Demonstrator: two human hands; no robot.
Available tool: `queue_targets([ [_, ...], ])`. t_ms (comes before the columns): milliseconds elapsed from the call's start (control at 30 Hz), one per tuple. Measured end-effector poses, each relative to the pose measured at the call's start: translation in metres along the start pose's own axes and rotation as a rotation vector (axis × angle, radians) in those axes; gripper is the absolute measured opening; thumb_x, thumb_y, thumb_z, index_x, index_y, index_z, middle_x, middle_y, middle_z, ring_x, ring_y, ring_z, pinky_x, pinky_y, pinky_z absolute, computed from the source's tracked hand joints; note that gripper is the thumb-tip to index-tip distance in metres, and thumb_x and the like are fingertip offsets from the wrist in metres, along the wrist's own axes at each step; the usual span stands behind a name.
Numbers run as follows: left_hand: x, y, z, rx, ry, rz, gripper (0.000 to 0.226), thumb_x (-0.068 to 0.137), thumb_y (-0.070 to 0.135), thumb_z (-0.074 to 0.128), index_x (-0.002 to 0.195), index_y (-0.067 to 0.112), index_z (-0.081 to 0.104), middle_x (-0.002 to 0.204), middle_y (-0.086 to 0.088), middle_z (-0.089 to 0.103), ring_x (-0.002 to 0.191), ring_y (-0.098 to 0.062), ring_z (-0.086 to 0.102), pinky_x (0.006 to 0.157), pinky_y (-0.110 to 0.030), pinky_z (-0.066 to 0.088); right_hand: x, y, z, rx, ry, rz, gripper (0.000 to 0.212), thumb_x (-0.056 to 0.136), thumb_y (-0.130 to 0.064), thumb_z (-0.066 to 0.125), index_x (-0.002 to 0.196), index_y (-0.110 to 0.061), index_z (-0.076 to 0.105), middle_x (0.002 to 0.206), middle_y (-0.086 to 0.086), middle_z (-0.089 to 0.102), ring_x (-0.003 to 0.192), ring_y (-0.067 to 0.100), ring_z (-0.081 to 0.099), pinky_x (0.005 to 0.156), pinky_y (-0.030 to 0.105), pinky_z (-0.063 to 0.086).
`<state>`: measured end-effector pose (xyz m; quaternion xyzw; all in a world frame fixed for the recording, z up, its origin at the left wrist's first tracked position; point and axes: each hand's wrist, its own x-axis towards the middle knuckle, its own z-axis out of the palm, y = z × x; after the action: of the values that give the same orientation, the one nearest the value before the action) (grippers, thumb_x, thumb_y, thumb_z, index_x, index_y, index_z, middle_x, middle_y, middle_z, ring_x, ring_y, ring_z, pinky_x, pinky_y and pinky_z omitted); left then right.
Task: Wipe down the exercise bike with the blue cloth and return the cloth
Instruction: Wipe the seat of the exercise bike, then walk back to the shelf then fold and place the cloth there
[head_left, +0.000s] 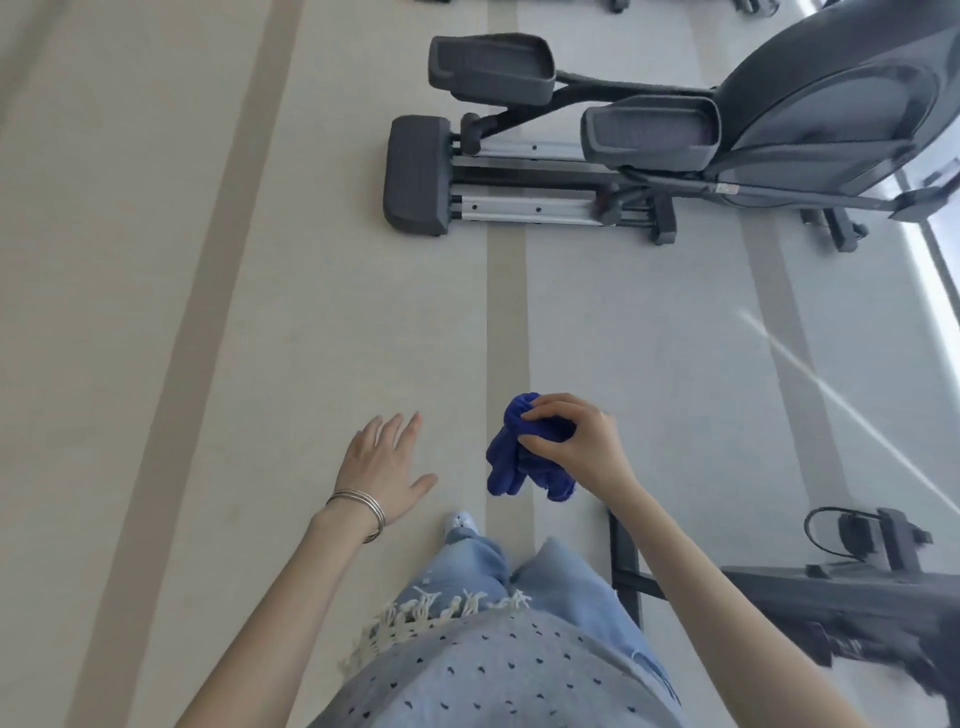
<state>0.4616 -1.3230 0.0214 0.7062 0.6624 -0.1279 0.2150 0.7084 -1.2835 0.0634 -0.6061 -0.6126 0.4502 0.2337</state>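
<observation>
So most of the view is just floor (208, 312), pale grey-beige with wider tan stripes running away from the camera. Up top right sits a big grey machine (810, 104) that looks like an elliptical: rounded housing, two long foot pedals (491, 65), silver rails, and a dark end cap (415, 174) resting on the floor. Bottom right there's part of a second dark machine (857, 597), a bit blurry, with a black floor bar (623, 561) just beside the person's right leg and a looped cable (815, 525) behind it. Honestly can't tell from this angle which one counts as the bike.

The person is standing, looking down: grey dotted top (493, 675) with a cream fringe, light blue jeans (566, 587).

Both arms are stretched forward over the floor. The right hand (576, 447) has its fingers and thumb curled around the blue cloth (506, 462), which is bunched up and hanging out of the grip in mid-air, well apart from either machine. The left hand (382, 470) is open, palm down, fingers spread and straight, holding nothing, near the cloth but not touching it. Thin silver bangles (363, 512) sit on that wrist. One white shoe tip (461, 521) pokes out below the jeans.
</observation>
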Motion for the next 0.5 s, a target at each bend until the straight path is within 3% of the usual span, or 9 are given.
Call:
queue_targets([
  [233, -0.020, -0.044, 0.004, -0.141, 0.041, -0.170, 0.082, 0.087, 0.056, 0.042, 0.148, 0.020, 0.001, 0.156, -0.006, 0.016, 0.142, -0.028, 0.010, 0.117, -0.037, 0.013, 0.035, -0.043, 0.048, -0.090, -0.125, -0.132, 0.024, 0.065, -0.013, 0.074, 0.081, -0.030, 0.071, 0.089, -0.028, 0.061, 0.094, -0.005, 0.051, 0.080, -0.001, 0.032],
  [367, -0.034, -0.063, 0.009, -0.208, 0.070, -0.282, 0.082, 0.088, 0.055, 0.042, 0.148, 0.020, 0.000, 0.156, -0.005, 0.016, 0.142, -0.029, 0.010, 0.117, -0.037, 0.015, 0.057, -0.065, 0.072, -0.152, -0.239, -0.225, 0.022, 0.066, -0.014, 0.075, 0.084, -0.027, 0.071, 0.090, -0.024, 0.061, 0.098, 0.007, 0.055, 0.084, 0.010, 0.036],
  [500, -0.045, -0.083, 0.011, -0.273, 0.094, -0.410, 0.081, 0.088, 0.055, 0.043, 0.148, 0.019, 0.001, 0.156, -0.006, 0.016, 0.143, -0.029, 0.010, 0.117, -0.037, 0.015, 0.079, -0.092, 0.099, -0.165, -0.360, -0.307, 0.023, 0.065, -0.013, 0.076, 0.082, -0.028, 0.073, 0.090, -0.028, 0.060, 0.092, -0.004, 0.057, 0.079, 0.003, 0.037],
])
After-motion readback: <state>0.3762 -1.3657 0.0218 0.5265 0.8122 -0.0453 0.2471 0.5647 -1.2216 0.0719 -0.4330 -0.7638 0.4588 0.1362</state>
